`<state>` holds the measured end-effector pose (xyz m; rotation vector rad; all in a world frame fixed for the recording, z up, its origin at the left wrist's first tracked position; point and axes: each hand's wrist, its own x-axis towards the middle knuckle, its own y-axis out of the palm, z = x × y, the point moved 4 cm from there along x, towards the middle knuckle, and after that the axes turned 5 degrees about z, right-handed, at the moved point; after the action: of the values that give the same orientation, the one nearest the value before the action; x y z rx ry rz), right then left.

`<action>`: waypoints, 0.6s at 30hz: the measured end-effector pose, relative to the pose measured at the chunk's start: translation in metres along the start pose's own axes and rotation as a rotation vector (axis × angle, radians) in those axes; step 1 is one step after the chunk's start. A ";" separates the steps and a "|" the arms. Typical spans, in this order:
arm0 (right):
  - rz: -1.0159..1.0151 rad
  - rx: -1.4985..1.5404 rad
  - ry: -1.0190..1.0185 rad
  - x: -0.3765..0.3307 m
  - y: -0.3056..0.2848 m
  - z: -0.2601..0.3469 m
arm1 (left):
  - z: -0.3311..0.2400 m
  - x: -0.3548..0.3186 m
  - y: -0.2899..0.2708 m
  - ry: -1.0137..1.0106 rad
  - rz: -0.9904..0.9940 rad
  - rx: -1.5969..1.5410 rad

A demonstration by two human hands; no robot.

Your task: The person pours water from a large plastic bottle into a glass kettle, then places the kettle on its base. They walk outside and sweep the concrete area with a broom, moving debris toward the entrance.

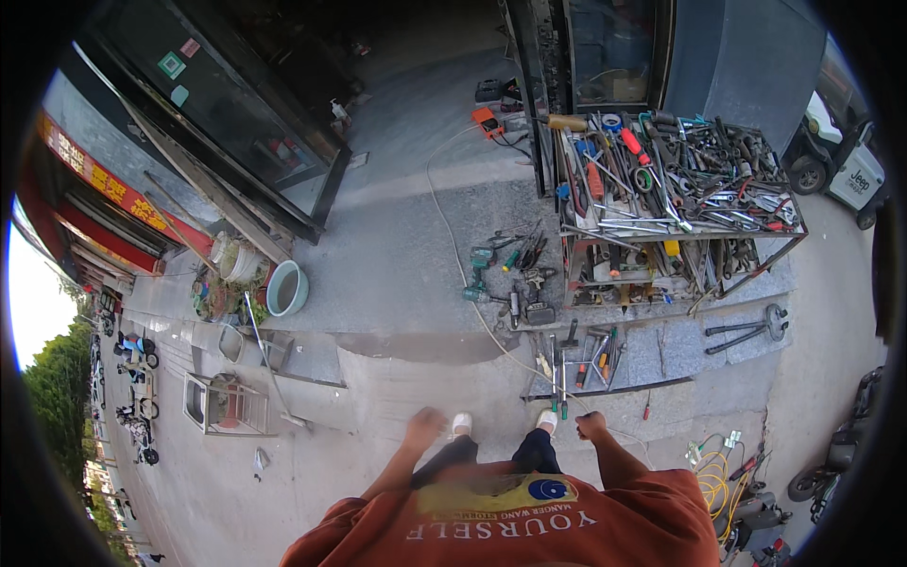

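My left hand (426, 428) hangs in front of my body, smeared by motion, its fingers not clear. On the other side my right hand (592, 426) is loosely curled, with nothing visible in it. Both hands are above the pavement, apart from any tool. Nearest the right hand are two long green-tipped tools (559, 397) at the edge of the stone step. Beside them lie orange-handled tools (583, 371) and a dark hammer-shaped tool (571, 334). A small red screwdriver (647, 406) lies further right.
A metal rack (680, 236) crowded with hand tools stands ahead right. Green power drills (480, 267) lie on the stone floor, a pale hose (455, 241) trailing past. A light-blue basin (287, 288) and a metal frame stool (227, 404) stand left; yellow cable (718, 487) lies right.
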<state>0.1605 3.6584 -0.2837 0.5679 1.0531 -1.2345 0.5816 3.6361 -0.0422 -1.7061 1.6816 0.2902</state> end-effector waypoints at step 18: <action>0.001 -1.022 -0.528 -0.128 0.020 0.129 | 0.015 0.006 -0.041 0.106 -0.002 -0.165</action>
<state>0.2250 3.6175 -0.1177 -0.5197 1.0551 -0.6348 0.6257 3.6362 -0.0438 -1.8731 1.7746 0.3514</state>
